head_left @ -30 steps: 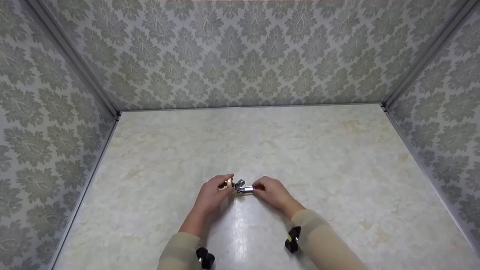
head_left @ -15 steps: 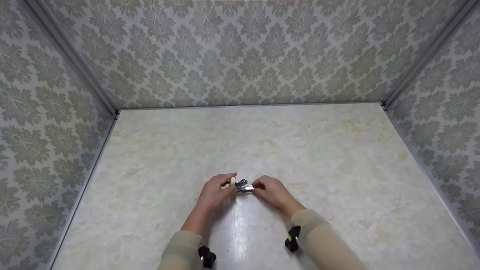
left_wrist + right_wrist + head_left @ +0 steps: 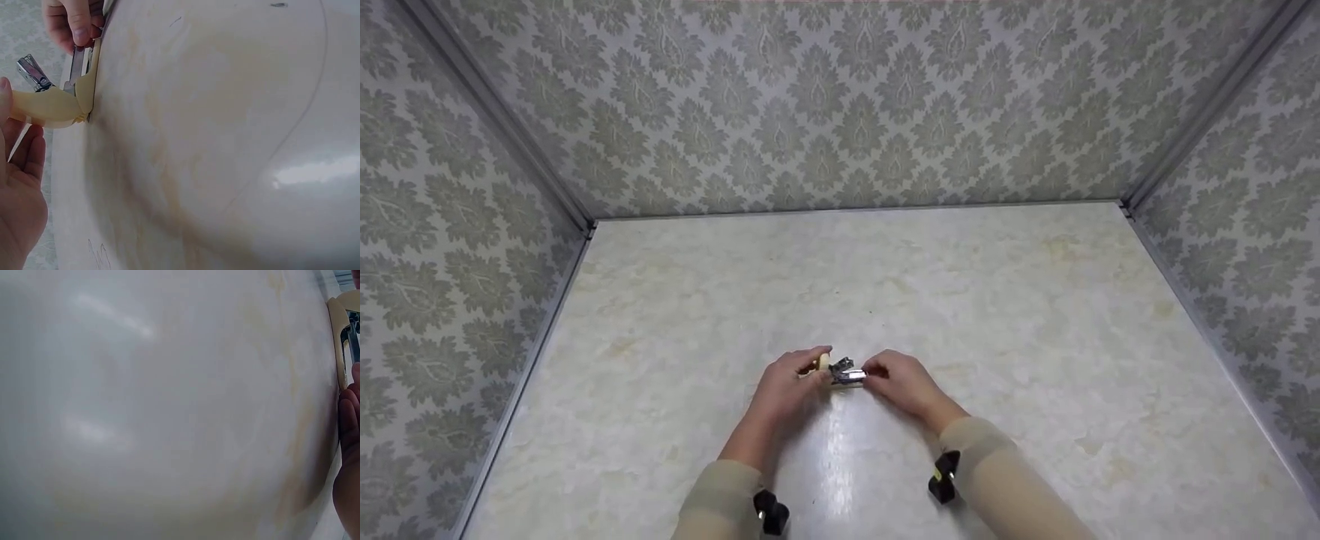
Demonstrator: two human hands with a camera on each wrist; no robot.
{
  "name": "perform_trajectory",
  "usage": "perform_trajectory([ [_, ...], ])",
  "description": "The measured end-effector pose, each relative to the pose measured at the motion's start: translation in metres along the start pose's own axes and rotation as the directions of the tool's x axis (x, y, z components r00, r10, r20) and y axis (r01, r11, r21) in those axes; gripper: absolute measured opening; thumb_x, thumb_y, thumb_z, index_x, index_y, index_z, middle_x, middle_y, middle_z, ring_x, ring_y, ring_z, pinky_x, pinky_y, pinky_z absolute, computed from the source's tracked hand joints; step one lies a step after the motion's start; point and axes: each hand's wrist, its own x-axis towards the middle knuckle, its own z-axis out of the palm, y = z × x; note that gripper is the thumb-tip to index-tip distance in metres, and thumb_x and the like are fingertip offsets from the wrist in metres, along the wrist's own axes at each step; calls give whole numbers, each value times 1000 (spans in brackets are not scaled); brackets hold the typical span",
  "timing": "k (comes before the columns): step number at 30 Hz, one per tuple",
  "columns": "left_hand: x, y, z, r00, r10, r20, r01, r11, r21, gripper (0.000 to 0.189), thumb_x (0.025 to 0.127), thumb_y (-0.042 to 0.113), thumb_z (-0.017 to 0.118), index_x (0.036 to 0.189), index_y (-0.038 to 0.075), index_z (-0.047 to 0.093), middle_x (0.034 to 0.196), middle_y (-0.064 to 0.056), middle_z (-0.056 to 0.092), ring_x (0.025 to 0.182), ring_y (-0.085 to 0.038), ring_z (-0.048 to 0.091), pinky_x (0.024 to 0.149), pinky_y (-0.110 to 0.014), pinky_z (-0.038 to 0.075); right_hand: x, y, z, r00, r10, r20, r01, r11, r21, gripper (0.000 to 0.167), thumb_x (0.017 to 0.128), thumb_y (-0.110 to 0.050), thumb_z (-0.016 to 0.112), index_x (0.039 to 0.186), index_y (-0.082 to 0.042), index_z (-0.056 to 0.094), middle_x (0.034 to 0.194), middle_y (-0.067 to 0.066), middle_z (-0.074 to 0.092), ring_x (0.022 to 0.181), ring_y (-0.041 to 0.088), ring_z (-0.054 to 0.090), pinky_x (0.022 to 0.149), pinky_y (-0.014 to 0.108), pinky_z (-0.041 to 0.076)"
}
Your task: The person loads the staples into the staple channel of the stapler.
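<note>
My left hand (image 3: 787, 384) has fingers curled round the raised cover of the cream stapler (image 3: 85, 93); my right hand (image 3: 905, 384) pinches its far end. Stapler's open, between my fingers, on table (image 3: 840, 285).

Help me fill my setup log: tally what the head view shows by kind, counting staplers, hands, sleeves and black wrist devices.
Stapler: 1
Hands: 2
Sleeves: 2
Black wrist devices: 2
Total: 7

Honestly, nothing readable here, folks. I can't make out a single word, label, brand name, number or sign on anything, whether I'm squinting at the head view or at either wrist cam.
</note>
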Motion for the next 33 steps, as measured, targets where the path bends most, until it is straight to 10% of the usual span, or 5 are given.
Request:
perform_trajectory([
  [33,7,14,18,998,69,-6,-67,987,146,35,89,25,65,122,14,64,110,-7,58,101,-23,55,86,-40,46,-1,4,3,999,-6,-33,7,1000,22,13,87,-19,67,98,-12,69,90,-4,61,84,12,57,75,31,48],
])
